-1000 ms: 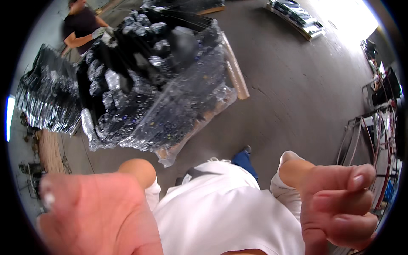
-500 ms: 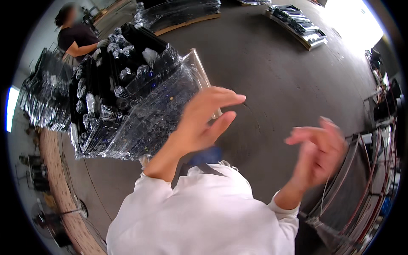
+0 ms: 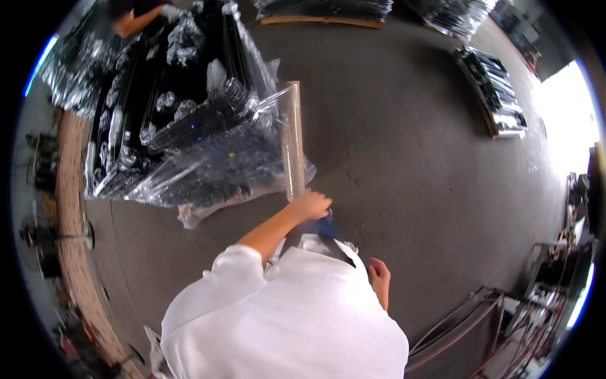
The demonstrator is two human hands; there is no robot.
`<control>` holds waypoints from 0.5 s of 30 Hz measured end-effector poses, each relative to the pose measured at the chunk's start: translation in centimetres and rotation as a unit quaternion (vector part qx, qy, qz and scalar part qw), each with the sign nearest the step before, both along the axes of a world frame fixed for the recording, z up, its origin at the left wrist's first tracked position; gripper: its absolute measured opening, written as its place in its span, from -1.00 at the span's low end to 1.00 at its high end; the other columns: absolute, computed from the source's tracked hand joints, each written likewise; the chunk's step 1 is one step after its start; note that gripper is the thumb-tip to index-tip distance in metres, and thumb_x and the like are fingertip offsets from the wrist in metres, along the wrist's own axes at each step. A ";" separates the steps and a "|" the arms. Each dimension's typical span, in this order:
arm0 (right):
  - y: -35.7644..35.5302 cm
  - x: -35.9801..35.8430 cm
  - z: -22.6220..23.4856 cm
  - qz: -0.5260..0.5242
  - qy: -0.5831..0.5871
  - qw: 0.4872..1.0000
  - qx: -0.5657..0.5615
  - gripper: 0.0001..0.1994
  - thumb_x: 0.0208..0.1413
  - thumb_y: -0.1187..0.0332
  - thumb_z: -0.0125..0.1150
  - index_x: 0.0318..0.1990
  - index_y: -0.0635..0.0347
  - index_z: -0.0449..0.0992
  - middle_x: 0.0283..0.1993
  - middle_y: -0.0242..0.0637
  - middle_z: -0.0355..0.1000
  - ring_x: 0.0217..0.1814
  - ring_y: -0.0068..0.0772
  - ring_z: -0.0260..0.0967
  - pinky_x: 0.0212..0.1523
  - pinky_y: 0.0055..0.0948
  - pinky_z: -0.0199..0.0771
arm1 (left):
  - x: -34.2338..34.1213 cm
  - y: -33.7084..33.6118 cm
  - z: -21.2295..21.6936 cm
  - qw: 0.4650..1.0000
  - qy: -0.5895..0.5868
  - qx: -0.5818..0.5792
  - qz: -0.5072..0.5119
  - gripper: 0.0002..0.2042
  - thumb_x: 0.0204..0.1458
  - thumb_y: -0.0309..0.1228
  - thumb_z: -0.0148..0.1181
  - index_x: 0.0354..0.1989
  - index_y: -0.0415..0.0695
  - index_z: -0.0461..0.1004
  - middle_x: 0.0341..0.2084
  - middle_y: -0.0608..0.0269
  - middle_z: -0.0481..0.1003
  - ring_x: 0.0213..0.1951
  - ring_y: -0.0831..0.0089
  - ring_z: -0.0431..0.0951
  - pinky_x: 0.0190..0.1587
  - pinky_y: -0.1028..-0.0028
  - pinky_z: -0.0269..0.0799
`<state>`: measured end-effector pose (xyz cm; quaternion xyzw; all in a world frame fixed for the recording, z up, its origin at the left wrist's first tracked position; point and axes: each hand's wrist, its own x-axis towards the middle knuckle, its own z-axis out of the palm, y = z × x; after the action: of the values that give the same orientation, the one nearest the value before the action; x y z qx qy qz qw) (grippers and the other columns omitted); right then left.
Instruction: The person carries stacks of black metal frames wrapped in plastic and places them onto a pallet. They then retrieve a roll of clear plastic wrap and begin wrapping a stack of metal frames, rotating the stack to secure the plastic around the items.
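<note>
Stretch-film roll (image 3: pixel 292 142), a long tan tube standing roughly upright on the grey concrete floor (image 3: pixel 410 158), just beside the wrapped pallet load (image 3: pixel 183 132); clear film stretched taut from the roll's upper part across to the black, glinting goods; left hand (image 3: pixel 310 204) reached forward at the roll's lower end, fingers curled together at its base, touching it, grip itself too small to make out fully; right hand (image 3: pixel 379 278) hanging low by the white shirt (image 3: pixel 284 316), fingers loosely bent, clamped on nothing; more film-wrapped stacks (image 3: pixel 495 88) lying well apart on the floor at the far right; another person's arm (image 3: pixel 136 19) at the top left behind the load.
</note>
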<state>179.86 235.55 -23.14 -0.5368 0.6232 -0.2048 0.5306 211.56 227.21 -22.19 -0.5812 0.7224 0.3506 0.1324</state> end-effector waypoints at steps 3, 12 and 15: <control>-3.8 -7.0 -2.3 -0.170 -0.117 0.975 0.086 -0.78 0.01 0.46 -0.02 -0.15 0.28 0.37 -0.43 -0.24 0.45 -0.44 -0.46 0.41 -0.40 -0.57 0.39 | -3.7 -6.6 2.3 0.992 0.052 -0.117 -0.013 -0.65 -0.02 -0.25 0.00 -0.05 -0.08 0.26 -0.20 0.10 0.36 -0.07 0.17 0.32 0.07 0.12 0.03; -24.8 -12.2 -4.0 -0.080 -0.092 0.980 0.159 -0.77 0.05 0.39 -0.04 -0.12 0.22 0.36 -0.43 -0.27 0.45 -0.44 -0.51 0.41 -0.44 -0.63 0.36 | -6.1 -14.8 1.4 0.991 0.045 -0.046 0.121 -0.65 0.00 -0.22 -0.02 -0.06 -0.09 0.29 -0.16 0.09 0.36 -0.03 0.21 0.31 0.08 0.11 0.03; -32.8 -11.5 -2.8 0.052 -0.056 0.989 0.125 -0.77 0.03 0.41 -0.04 -0.15 0.24 0.38 -0.45 -0.27 0.44 -0.45 -0.53 0.39 -0.46 -0.65 0.33 | -5.5 -13.9 0.1 0.970 -0.088 0.018 0.225 -0.65 -0.02 -0.18 -0.02 -0.09 -0.09 0.31 -0.15 0.05 0.36 -0.01 0.20 0.31 0.05 0.14 0.08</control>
<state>168.33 202.71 -25.98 -0.4860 0.5845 -0.1272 0.6372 206.05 213.28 -22.07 -0.7549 0.5522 0.3316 0.1232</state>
